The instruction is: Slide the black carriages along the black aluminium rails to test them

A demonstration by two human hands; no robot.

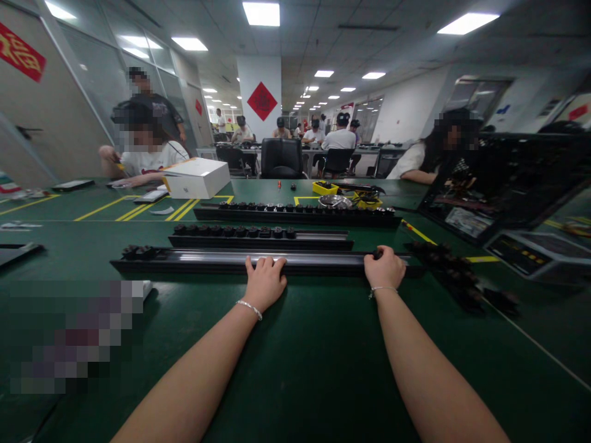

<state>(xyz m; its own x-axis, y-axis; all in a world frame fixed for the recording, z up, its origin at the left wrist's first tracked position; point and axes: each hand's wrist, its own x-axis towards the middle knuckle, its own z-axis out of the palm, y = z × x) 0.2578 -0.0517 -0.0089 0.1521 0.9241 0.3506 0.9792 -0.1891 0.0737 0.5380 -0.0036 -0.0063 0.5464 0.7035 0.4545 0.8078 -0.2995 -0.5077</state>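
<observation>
Rail (323, 261) lies lengthwise across the worktop (314, 357), nearest us of three, with a middle rail (263, 244) just behind it and a far rail (300, 216) beyond. Two or so dark wheels (138, 251) sit at its left end; most of its shiny track is bare.

Our left hand (266, 284) rests on the rail near mid-length, fingers spread over the track and front edge. Our right hand (386, 271) is at the right end, where thumb and fingers appear to pinch a small black part (377, 253). The hand hides its underside, so we cannot tell whether it is seated.

Caution: if we press the part down askew, it may bind in the track or scrape it. If our right hand pushes harder than the left steadies, the rail may slide towards the worktop's left edge or turn and knock the middle rail. Should the pinch slip, the part may drop among the loose parts (446, 264) just beyond the rail's right end, towards the worktop's right edge, and be hard to pick out. A tilt of the rail might set the wheels at its left end rolling.
</observation>
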